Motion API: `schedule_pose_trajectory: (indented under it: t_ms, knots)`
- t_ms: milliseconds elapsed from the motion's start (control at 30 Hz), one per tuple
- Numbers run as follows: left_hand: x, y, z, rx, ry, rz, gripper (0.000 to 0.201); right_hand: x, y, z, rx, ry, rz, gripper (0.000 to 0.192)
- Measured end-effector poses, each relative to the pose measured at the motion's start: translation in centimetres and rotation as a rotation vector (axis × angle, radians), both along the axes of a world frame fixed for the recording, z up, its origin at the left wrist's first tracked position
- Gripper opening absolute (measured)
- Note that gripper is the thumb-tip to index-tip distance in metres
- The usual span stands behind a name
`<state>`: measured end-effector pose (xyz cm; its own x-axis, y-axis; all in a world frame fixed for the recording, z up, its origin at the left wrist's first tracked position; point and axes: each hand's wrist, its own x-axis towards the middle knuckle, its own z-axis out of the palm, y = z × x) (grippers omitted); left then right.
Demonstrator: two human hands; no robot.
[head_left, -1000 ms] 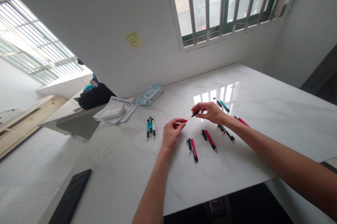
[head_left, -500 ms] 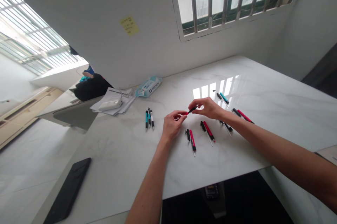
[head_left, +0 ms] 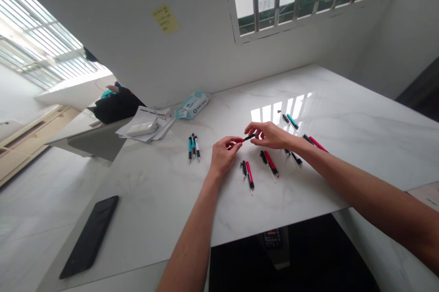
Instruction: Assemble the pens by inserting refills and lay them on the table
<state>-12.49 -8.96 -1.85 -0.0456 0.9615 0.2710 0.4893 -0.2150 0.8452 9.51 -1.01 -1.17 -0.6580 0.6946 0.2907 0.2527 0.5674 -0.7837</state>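
Observation:
My left hand (head_left: 223, 154) is closed on a pen with a red barrel (head_left: 243, 140), pinching it between thumb and fingers. My right hand (head_left: 270, 135) curls around the pen's black end (head_left: 250, 137), its fingertips at that part. Just below the hands lie a taken-apart red pen (head_left: 249, 173) with a black clip piece (head_left: 243, 167) beside it, and another red barrel (head_left: 271, 163) with a black piece and a thin white refill (head_left: 271, 174). More black and white pen parts (head_left: 293, 158) are partly hidden under my right forearm.
Three assembled pens (head_left: 193, 148) lie to the left. Teal pen parts (head_left: 292, 121) and a red barrel (head_left: 318, 144) lie to the right. A wipes packet (head_left: 193, 105), papers (head_left: 161, 133) and a white device (head_left: 142, 129) sit at the back left. A black phone (head_left: 89, 236) lies front left.
My right fingers have shifted and spread somewhat around the pen's black end. My left hand keeps its pinch on the red barrel. The camera view has tilted slightly; the laid-out parts stay put.

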Motion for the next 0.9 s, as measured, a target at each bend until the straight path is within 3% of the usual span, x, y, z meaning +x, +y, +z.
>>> schedule_pose_trajectory:
  t_ms: [100,533,700,900]
  knots:
    - [0.01,-0.02,0.07,0.005,0.005,0.001,0.017,0.09,0.19,0.1,-0.009,-0.039,-0.055,0.02]
    - [-0.01,0.03,-0.02,0.008,0.013,-0.011,0.016,-0.11,0.3,-0.27,-0.065,-0.065,-0.097,0.03]
    - [-0.09,0.04,-0.18,-0.002,0.005,-0.002,0.017,0.15,-0.09,0.19,-0.015,-0.052,0.016,0.027]
    - [-0.14,0.04,-0.33,0.007,0.011,-0.02,0.015,0.06,0.1,0.09,-0.06,-0.077,0.034,0.021]
